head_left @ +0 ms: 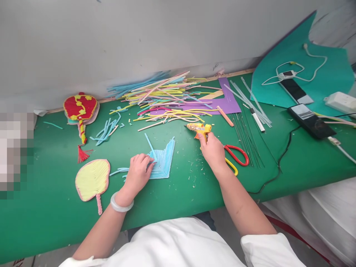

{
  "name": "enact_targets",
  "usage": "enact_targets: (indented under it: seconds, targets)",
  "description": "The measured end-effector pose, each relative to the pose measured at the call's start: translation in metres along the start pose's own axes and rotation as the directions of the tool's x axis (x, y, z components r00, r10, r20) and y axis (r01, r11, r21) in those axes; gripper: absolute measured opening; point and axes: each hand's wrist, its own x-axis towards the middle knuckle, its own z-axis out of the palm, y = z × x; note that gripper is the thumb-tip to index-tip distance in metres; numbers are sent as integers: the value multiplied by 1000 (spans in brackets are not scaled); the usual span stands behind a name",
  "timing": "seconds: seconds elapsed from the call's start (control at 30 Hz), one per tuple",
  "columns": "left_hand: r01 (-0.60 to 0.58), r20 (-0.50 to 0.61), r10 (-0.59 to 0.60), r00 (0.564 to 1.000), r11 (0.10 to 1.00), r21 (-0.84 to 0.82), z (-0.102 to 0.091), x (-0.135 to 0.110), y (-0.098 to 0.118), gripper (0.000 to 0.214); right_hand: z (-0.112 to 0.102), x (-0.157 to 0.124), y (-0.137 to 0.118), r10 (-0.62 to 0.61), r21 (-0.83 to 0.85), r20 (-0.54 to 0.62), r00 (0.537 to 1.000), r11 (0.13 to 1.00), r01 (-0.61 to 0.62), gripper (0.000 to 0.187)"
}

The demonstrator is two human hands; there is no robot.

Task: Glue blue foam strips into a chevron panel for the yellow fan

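Observation:
My left hand (139, 168) is closed, with its fingertips pressed on a light blue pipe cleaner at the inner edge of a blue panel (164, 167). This panel is made of pipe cleaners laid side by side and lies flat; my fingers cover part of it. Loose blue ends stick out to the left of the hand. One blue pipe cleaner (149, 144) slants upward from the panel. My right hand (213, 150) grips a yellow glue gun (199, 128), its nozzle pointing left, apart from the panel. Beside that hand lie scissors (241, 155) with red and yellow handles.
Behind is a heap of coloured pipe cleaners (164, 94) beside purple board (228, 105). A red fan (80, 107) and a yellow fan (93, 180) lie left. Wires (247, 141), glue sticks (244, 96), a black power bank (311, 120) and a cord (286, 152) are right.

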Motion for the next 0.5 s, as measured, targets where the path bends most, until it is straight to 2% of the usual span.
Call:
enact_targets:
  seconds: [0.07, 0.13, 0.2, 0.23, 0.27, 0.3, 0.33, 0.37, 0.4, 0.43, 0.5]
  targets:
    - [-17, -67, 16, 998, 1000, -14, -3, 0, 6, 13, -2, -5, 2, -25, -36, -65, 998, 999, 23, 54]
    - [-42, -119, 40, 992, 999, -14, -6, -1, 17, 15, -6, -15, 3, -26, -60, -182, 983, 998, 15, 54]
    - [-89, -155, 87, 984, 996, -4, -8, -3, 30, 16, -9, -31, -1, -4, -21, -284, 959, 1000, -2, 51]
    - [-120, -164, 118, 979, 993, 1, -7, -3, 38, 16, -10, -40, -5, 10, 47, -285, 959, 999, 4, 47]
    - [-151, -165, 150, 975, 989, 7, -6, -4, 45, 17, -10, -51, -10, 21, 150, -221, 975, 989, 13, 45]
    - [-181, -158, 181, 971, 983, 11, -5, -5, 52, 17, -8, -61, -16, 2, 271, -80, 997, 962, 20, 43]
    - [-212, -142, 212, 967, 977, 14, -3, -6, 58, 17, -6, -71, -22, -36, 396, 114, 993, 918, -12, 41]
    - [-238, -123, 239, 963, 971, 18, 0, -7, 63, 17, -2, -79, -28, -64, 485, 294, 954, 870, -91, 41]
    - [-261, -101, 262, 960, 965, 22, 2, -9, 67, 17, 2, -86, -32, -86, 528, 403, 911, 835, -155, 40]
    - [-279, -80, 280, 957, 960, 26, 5, -10, 70, 17, 6, -91, -36, -101, 547, 457, 884, 815, -190, 37]
    - [-297, -47, 299, 953, 954, 34, 9, -14, 73, 17, 13, -95, -39, -87, 551, 483, 871, 804, -225, 31]
